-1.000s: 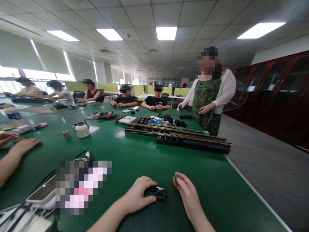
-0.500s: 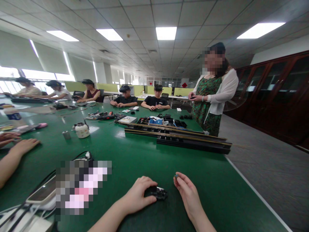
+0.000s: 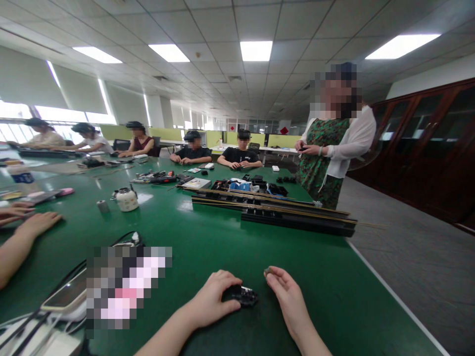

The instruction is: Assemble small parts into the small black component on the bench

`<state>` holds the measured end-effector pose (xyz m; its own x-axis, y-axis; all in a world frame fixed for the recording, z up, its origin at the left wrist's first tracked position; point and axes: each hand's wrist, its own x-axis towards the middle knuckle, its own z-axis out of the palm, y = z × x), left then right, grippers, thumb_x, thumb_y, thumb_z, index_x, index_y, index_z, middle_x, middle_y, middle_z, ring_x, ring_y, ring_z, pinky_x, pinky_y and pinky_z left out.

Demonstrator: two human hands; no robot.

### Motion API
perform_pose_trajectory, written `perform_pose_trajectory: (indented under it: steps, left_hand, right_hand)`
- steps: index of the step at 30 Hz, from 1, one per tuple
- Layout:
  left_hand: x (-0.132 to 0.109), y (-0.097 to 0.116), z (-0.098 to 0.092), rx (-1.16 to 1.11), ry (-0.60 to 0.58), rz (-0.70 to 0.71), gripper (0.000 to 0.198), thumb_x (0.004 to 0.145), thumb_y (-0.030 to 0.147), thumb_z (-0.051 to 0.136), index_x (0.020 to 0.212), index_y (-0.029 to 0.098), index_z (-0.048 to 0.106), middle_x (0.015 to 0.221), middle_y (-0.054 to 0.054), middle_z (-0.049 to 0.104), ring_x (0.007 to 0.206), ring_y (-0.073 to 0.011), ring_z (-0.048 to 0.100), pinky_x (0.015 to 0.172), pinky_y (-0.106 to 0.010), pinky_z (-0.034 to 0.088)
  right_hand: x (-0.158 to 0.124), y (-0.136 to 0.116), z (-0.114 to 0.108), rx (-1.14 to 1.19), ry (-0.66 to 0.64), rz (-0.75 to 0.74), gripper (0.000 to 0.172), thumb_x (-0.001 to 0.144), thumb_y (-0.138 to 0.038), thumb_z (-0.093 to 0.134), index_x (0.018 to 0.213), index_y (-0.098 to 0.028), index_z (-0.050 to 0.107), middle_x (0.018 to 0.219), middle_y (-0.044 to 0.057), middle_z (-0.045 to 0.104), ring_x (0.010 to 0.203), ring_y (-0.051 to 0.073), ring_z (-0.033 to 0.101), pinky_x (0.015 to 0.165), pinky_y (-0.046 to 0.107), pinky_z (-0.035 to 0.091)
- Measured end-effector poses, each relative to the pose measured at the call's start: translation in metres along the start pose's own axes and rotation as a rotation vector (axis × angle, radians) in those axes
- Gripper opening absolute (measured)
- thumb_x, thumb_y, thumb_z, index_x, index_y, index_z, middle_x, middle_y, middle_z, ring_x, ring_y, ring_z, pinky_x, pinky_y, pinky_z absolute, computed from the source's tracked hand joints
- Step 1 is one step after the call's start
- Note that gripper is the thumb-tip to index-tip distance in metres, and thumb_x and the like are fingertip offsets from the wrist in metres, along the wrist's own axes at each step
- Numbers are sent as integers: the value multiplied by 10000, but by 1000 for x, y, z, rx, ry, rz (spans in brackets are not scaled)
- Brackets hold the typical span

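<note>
A small black part (image 3: 247, 296) with a shiny metal piece on top rests on the green table (image 3: 185, 247). My left hand (image 3: 213, 299) grips its left end between thumb and fingers. To the right of the part, my right hand (image 3: 287, 294) is raised with thumb and fingertips pinched around a tiny greyish piece (image 3: 268, 271), too small to name. A gap separates the right hand from the black part.
Long black rails (image 3: 297, 222) with thin brass rods cross the table ahead. On the left are a phone (image 3: 67, 294) with cables, a small white pot (image 3: 126, 199), a grey cylinder (image 3: 103, 206) and another person's hands (image 3: 37, 223). A person (image 3: 330, 143) stands beyond the right edge.
My right hand has shifted very slightly left, and the tiny piece has turned between its fingertips. My left hand keeps its hold. The standing person has moved a little right.
</note>
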<state>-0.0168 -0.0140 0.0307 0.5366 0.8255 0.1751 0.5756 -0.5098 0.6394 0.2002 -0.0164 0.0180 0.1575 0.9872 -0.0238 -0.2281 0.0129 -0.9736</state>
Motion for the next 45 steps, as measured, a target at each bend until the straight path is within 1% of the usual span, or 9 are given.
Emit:
perform_pose_trajectory:
  steps: [6,8,12,17,23,29,32,36,45]
  left_hand:
    - [0,-5,2,13,3,1,401,752,345,671,1129,240,581,1080,-54,597,1020,-251,502,909,-360,372]
    - [1,-7,3,17,5,-5,407,747,357,677,1126,239,584,1080,-55,597,1018,-253,502,906,-361,373]
    - [2,-10,5,20,16,1,422,741,378,691,1124,233,587,1073,-57,598,1010,-249,505,897,-351,378]
    - [2,-12,6,23,19,13,415,756,398,675,1127,236,584,1063,-56,603,999,-247,508,884,-348,382]
    - [2,-11,7,20,30,24,411,751,384,690,1117,229,590,1048,-52,607,990,-238,512,877,-334,386]
    - [2,-7,6,31,26,27,402,760,394,673,1119,232,589,1048,-55,609,990,-242,516,885,-346,385]
    - [1,-7,7,26,38,22,370,788,372,639,1127,234,584,1065,-63,594,1001,-245,508,891,-354,392]
    - [0,-9,9,8,64,21,362,814,316,603,1163,234,553,1101,-70,569,1022,-239,492,910,-356,394]
    - [2,-10,11,18,104,-13,368,823,205,561,1189,202,519,1134,-79,553,1051,-234,483,943,-361,381]
  right_hand:
    - [-5,0,7,-238,-157,-70,382,637,-450,698,904,-178,667,893,82,715,883,252,643,863,399,463]
    - [-8,0,9,-372,-209,-109,316,683,-410,663,920,-201,678,908,68,709,896,245,632,870,391,454]
    - [-15,-5,13,-559,-287,-233,161,702,-313,646,837,-243,701,925,46,685,933,234,596,883,366,433]
    - [-19,-10,16,-652,-346,-284,160,689,-296,658,842,-276,703,947,41,674,955,235,568,894,371,410]
    - [-22,-12,17,-776,-388,-287,164,695,-290,643,849,-283,700,989,41,660,991,238,551,905,369,385]
    - [-24,-12,16,-786,-385,-303,182,658,-248,650,831,-283,692,967,29,674,981,243,565,909,372,383]
    - [-24,-12,15,-760,-349,-261,287,653,-256,642,937,-284,665,985,28,674,977,239,573,898,358,399]
    - [-22,-8,13,-687,-297,-167,400,703,-308,597,1102,-276,582,1005,28,669,984,222,586,905,345,409]
    - [-17,-2,11,-645,-160,-207,295,793,-325,485,1051,-234,596,973,61,678,955,230,609,879,354,437]
